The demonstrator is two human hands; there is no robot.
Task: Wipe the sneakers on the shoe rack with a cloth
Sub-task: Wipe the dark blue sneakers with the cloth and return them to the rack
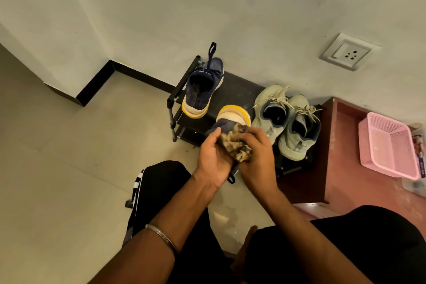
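Note:
A navy sneaker with a yellow-edged sole is held up in front of the black shoe rack, sole facing the wall. My left hand grips its navy upper from the left. My right hand presses a mottled brown cloth against the shoe. The matching navy sneaker stands on the rack's left end. A pair of pale green sneakers sits on the rack's right end.
A reddish-brown step or cabinet stands right of the rack with a pink plastic basket on it. A wall socket is above. Pale floor tiles spread to the left. My black-trousered knees are below the hands.

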